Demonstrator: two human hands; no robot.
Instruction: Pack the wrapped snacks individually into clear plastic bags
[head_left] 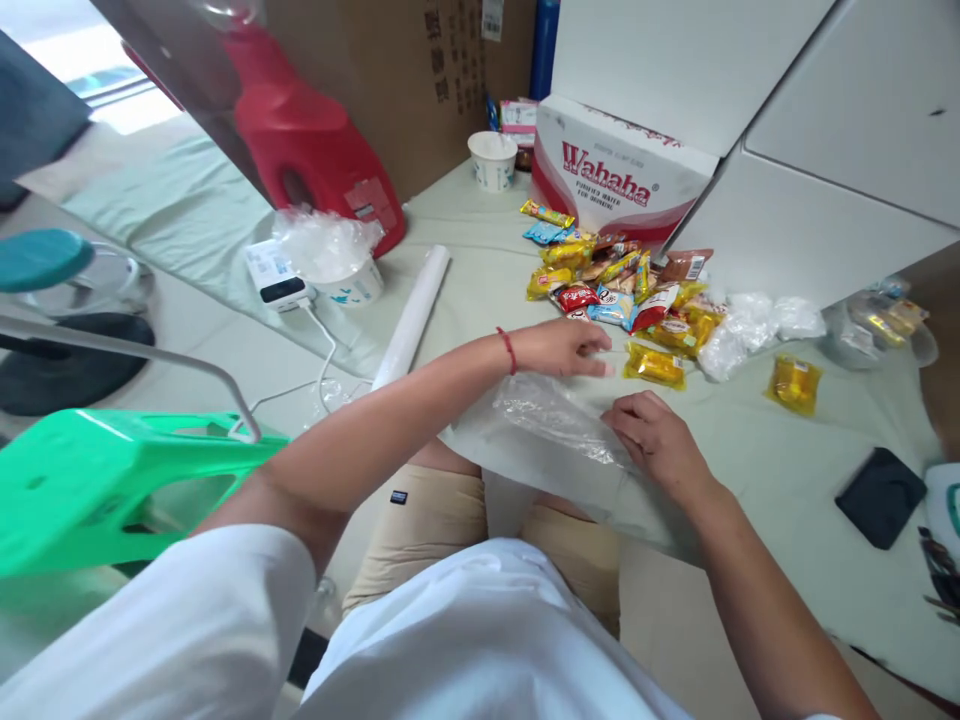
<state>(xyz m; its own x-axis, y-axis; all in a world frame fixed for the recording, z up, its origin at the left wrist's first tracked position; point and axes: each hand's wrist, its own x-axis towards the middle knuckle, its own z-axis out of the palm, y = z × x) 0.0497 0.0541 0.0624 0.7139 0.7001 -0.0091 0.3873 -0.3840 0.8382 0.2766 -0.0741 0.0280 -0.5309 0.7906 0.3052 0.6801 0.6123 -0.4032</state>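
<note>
A clear, crumpled plastic bag (551,412) lies at the front edge of the cloth-covered table. My right hand (654,437) is closed, with its fingertips pinching the bag's right end. Above the bag, my left hand (559,348) reaches across with a red string on its wrist. Its fingers are bent and apart, and nothing shows in them. Just right of those fingertips lies a yellow wrapped snack (655,366), apart from the hand. Behind it is a pile of small snack packets (611,275) in yellow, red, blue and brown wrappers.
A Wahaha carton (622,175) stands behind the snacks. White plastic bundles (750,325), a single yellow packet (793,385) and a dark flat case (880,498) lie rightward. On the left are a white roll (412,315), a paper bowl (352,285), a red jug (307,130) and a green stool (112,480).
</note>
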